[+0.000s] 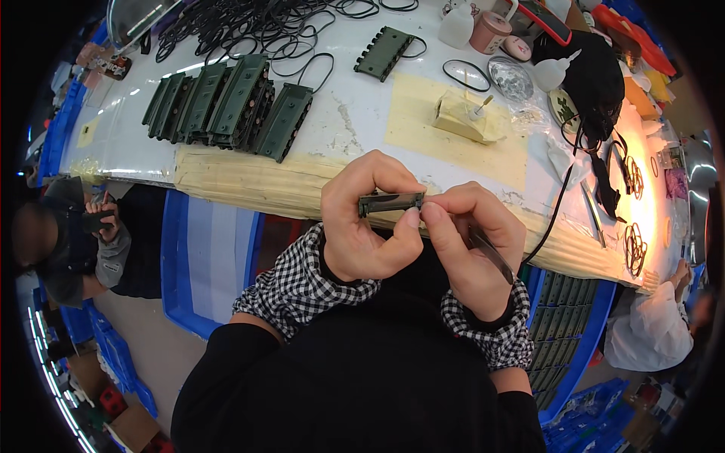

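Close in front of my chest, my left hand point(370, 226) grips a small dark green plastic toy part point(390, 203) between its fingers and thumb. My right hand point(477, 245) meets the part's right end, thumb and forefinger pinched together there. Whatever tiny piece may be between those fingertips is hidden. Tucked in the right palm is a slim metal tool point(492, 255) that looks like tweezers, pointing down toward the wrist. Both hands are just over the table's near edge.
Dark green toy chassis point(236, 102) stand in a row at left, below tangled black rubber loops point(234, 26). Another chassis point(384, 53) lies farther back. A taped block point(470, 117) holds a small pot. Blue trays point(200, 264) flank me; a black cable point(555, 211) hangs at right.
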Demonstrator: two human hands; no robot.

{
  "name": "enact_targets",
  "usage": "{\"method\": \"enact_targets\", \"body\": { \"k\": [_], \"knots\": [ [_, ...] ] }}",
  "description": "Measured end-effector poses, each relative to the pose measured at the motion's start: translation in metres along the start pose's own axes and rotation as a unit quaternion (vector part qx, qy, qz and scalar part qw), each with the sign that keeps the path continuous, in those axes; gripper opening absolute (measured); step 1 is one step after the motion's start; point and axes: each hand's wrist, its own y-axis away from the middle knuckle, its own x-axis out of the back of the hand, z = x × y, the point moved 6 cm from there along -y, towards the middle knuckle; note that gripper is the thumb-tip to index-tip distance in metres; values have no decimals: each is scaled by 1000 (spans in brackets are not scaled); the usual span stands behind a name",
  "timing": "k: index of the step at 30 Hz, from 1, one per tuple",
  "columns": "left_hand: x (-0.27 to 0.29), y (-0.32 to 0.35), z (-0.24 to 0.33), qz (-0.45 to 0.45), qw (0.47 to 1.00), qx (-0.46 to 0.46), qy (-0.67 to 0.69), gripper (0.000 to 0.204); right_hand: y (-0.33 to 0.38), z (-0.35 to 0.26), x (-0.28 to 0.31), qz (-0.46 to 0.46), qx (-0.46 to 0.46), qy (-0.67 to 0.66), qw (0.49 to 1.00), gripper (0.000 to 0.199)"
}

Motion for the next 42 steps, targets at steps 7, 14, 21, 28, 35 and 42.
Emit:
{"method": "enact_targets", "body": {
  "k": [7,14,21,28,35,42],
  "knots": [
    [0,9,-6,-48,999,11,16,18,2,4,-2,-13,-46,-31,998,5],
    [-10,9,-23,-36,961,198,191,20,-4,1,6,-15,2,35,999,6],
    [-33,17,-46,-17,737,429,521,22,-66,-6,58,123,153,299,934,7],
    [-40,19,-43,-40,656,453,603,21,-89,10,56,92,188,357,910,9],
    [-42,22,-44,-38,632,441,636,26,-54,-12,50,154,118,88,977,12],
    [-43,22,-40,-24,648,454,611,28,-27,-4,7,27,-26,-172,984,20]
  ]
}}
